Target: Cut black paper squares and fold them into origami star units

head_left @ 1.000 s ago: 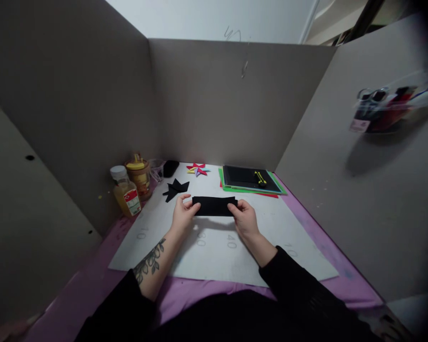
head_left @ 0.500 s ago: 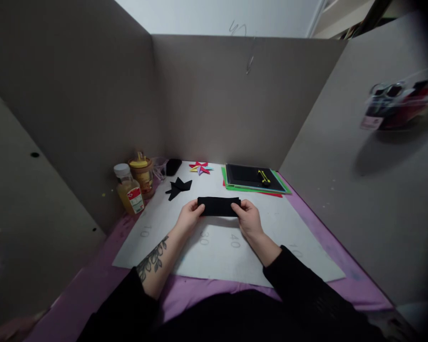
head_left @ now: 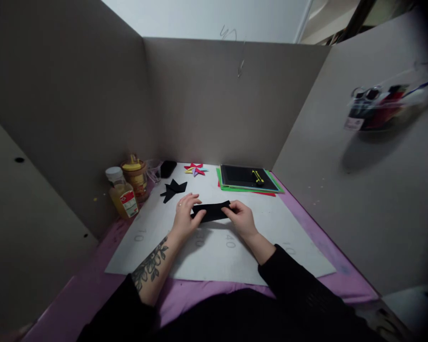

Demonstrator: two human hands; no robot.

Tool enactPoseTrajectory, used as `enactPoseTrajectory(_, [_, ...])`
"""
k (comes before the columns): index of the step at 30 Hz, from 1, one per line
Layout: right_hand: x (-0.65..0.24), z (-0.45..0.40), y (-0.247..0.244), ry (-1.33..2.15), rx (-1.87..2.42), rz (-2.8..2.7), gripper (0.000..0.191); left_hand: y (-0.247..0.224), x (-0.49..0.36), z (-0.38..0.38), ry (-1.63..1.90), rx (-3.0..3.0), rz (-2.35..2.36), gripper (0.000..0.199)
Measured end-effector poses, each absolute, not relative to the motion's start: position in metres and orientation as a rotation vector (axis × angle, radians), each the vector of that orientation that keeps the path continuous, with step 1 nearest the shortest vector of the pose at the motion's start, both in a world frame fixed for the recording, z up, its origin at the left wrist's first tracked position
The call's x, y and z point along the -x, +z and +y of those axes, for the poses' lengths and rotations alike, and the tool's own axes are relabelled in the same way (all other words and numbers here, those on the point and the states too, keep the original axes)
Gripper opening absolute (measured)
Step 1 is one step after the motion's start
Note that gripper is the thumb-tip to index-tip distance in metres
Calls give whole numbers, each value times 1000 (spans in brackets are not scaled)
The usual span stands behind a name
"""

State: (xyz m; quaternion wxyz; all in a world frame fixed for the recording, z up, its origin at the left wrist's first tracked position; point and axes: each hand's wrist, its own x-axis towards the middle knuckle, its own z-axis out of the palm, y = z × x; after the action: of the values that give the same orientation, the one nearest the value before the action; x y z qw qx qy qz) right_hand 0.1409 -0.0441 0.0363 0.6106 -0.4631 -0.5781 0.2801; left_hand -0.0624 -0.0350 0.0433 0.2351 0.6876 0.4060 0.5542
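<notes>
A folded black paper strip (head_left: 212, 212) is held between my hands above the white sheet (head_left: 214, 256). My left hand (head_left: 187, 213) has the strip's left end between thumb and fingers, with some fingers raised and spread. At the right end, my right hand (head_left: 240, 217) pinches the strip with its thumb on top. The strip tilts slightly, its right end higher. Behind my left hand lies a folded black paper shape with several points (head_left: 173, 190).
A bottle (head_left: 123, 194), a brown and yellow cup (head_left: 135, 178) and a dark phone-like object (head_left: 168, 168) stand or lie at the left. A multicoloured paper star (head_left: 196, 169) lies at the back. Stacked sheets (head_left: 235, 176) carry a yellow-black tool (head_left: 257, 178). Grey panels surround the table.
My left hand has shifted its grip and lifted some fingers. The black strip has gone from level to tilted. The whole view has moved slightly.
</notes>
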Motion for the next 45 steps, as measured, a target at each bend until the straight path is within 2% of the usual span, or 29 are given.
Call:
enactPoseTrajectory(2, [-138, -49, 42, 656, 1038, -1379, 18, 51, 61, -40, 1437, -1982, 1075, 9])
enactPoseTrajectory(4, [-135, -52, 46, 688, 1010, -1397, 17, 56, 60, -43, 1374, -1945, 1066, 2])
enactPoseTrajectory(12, [-135, -40, 40, 837, 884, -1129, 14, 53, 58, -41, 1306, -1661, 1200, 13])
enactPoseTrajectory(19, [-133, -45, 50, 776, 922, -1144, 16, 52, 56, -41, 1272, -1501, 1215, 20])
enactPoseTrajectory(32, [-129, -31, 40, 792, 999, -1073, 9, 54, 60, -40, 1213, -1433, 1137, 25])
enactPoseTrajectory(45, [-131, -30, 37, 778, 1015, -1072, 13, 51, 60, -39, 1187, -1386, 1115, 27])
